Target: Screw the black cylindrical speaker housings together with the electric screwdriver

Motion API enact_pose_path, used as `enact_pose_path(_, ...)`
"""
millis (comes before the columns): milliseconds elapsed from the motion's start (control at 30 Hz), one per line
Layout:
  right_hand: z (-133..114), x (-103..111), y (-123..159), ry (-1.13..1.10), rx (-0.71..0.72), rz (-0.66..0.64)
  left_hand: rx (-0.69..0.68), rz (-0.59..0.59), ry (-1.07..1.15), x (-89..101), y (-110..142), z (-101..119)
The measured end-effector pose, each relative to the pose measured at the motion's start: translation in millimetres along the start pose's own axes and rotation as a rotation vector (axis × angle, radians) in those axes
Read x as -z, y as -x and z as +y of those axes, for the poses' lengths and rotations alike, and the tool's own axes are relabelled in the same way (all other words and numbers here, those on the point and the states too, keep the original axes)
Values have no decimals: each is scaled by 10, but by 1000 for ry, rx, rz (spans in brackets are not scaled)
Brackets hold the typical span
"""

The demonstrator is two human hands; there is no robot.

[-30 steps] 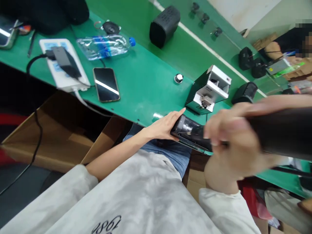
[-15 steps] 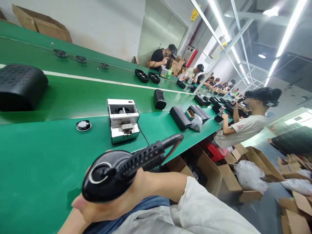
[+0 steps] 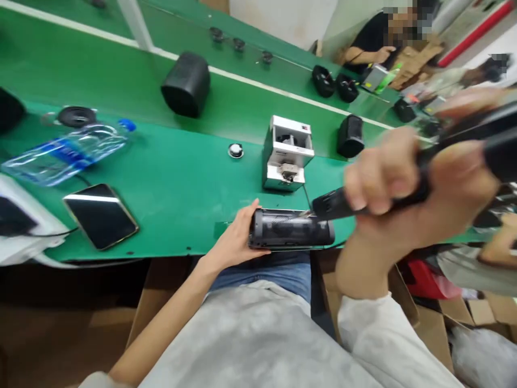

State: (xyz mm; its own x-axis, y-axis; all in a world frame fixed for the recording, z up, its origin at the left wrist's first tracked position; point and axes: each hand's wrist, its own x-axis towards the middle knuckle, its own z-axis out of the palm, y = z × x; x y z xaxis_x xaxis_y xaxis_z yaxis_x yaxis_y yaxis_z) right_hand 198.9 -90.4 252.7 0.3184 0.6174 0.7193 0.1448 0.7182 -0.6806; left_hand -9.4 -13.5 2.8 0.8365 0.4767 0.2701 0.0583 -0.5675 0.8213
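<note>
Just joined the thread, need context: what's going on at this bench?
A person's left hand grips the left end of a black unit at the edge of the green bench. The right hand holds a black handheld tool, its tip over the unit's right half; whether it touches is unclear. A small silver machine stands just beyond.

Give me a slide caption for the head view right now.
At a green bench, the left hand holds a black housing while the right hand points a black tool at it.
</note>
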Motion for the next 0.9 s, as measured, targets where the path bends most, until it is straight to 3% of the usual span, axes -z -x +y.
enact_pose_path(67,168,142,-219,-53,170,155,-6,-22,-17,27,36,-7)
enact_pose_path(167,548,255,-441,86,298,304,-6,-19,-10,19,-36,9)
enact_pose_path(233,784,299,-512,161,347,314,-6,-22,-8,12,-61,19)
enact_pose_path(333,987,315,-542,308,252,230,-4,-35,-13,18,-44,25)
enact_pose_path(433,1025,286,-543,365,140,205,12,-38,-10,30,-26,30)
enact_pose_path(733,1095,348,-549,327,154,260,-35,-15,22,24,-43,-2)
enact_pose_path(800,1022,408,-533,365,89,253,-48,-6,13,20,-40,-13)
enact_pose_path(900,701,533,-447,425,-72,189,-70,6,-2,10,-43,-26)
